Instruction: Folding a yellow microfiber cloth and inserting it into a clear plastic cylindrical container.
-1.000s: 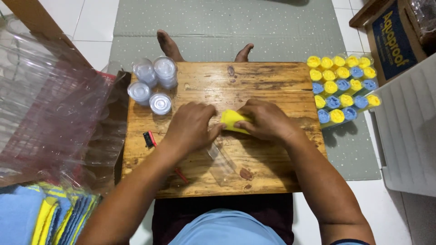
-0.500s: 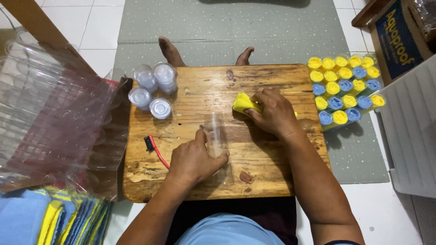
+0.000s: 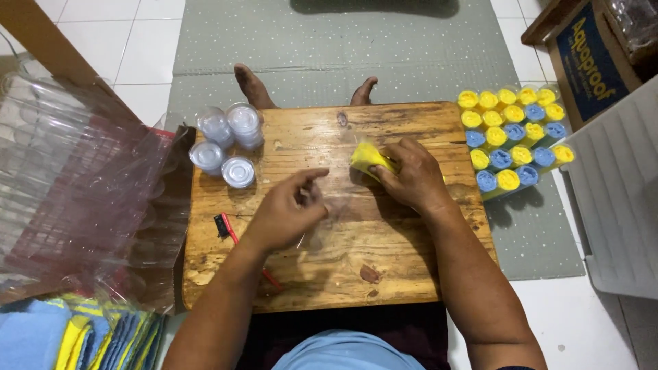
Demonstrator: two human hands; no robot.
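I sit at a low wooden board [image 3: 404,267] on my lap. My right hand [image 3: 411,175] grips a rolled yellow cloth [image 3: 367,157] near the board's far middle. My left hand [image 3: 288,209] holds a clear plastic tube [image 3: 329,212] lifted just above the board, its open end pointing toward the cloth. The tube is blurred and partly hidden by my fingers.
Several clear lidded tubes [image 3: 229,140] stand at the board's far left. A red-handled tool [image 3: 229,229] lies on the left side. Filled tubes with yellow and blue cloths [image 3: 514,140] lie on the mat at right. Plastic bags [image 3: 75,185] and folded cloths [image 3: 68,336] sit at left.
My left hand left the cloth, picked the clear tube off the board and raised it toward the cloth. My right hand kept the yellow roll and shifted it slightly away from me.
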